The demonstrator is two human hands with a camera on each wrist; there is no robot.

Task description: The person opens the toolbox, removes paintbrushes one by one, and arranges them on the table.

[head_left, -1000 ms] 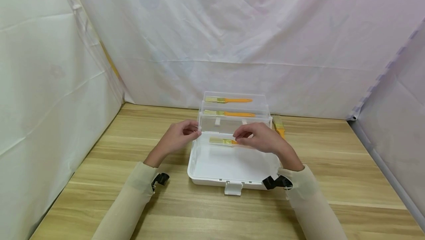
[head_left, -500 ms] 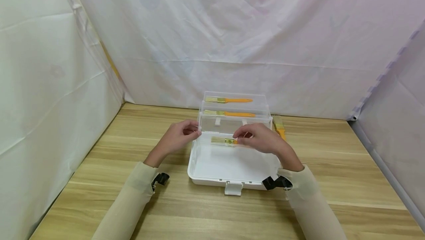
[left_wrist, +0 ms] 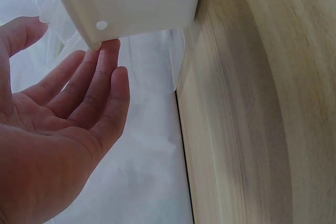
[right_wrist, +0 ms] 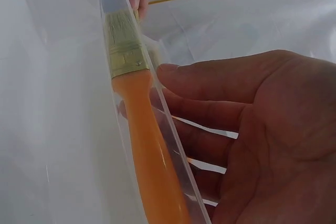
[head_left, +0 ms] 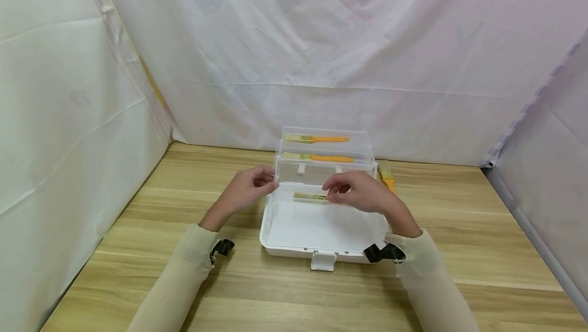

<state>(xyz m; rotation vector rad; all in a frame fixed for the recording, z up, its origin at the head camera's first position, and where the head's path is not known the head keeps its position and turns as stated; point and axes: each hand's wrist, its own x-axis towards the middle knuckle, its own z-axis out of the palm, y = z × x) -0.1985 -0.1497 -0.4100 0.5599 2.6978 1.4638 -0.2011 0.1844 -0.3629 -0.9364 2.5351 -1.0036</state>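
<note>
A white storage box (head_left: 294, 230) with clear tiered trays stands unfolded in the head view. My left hand (head_left: 250, 186) holds its left side; in the left wrist view the fingertips meet a white corner plate (left_wrist: 136, 3) and the thumb reaches a clear tray. My right hand (head_left: 360, 191) hovers at the lowest tray, fingers loosely bent. There a paintbrush (right_wrist: 139, 103) with an orange handle and pale bristles stands on edge inside the narrow clear tray (right_wrist: 178, 140). The thumb tip is beside the tray wall, the other fingers behind it. From above, the hand hides the handle.
One paintbrush (head_left: 317, 139) lies in the top tray and another paintbrush (head_left: 318, 158) in the tray below it. Behind the box's right side a wider paintbrush (head_left: 386, 174) is on the wooden table (head_left: 459, 250). A latch (head_left: 323, 261) juts from the front. White curtains (head_left: 321, 56) surround the table.
The paintbrush by my right hand has turned from flat to edge-on and shifted slightly right. My left hand has stayed where it was.
</note>
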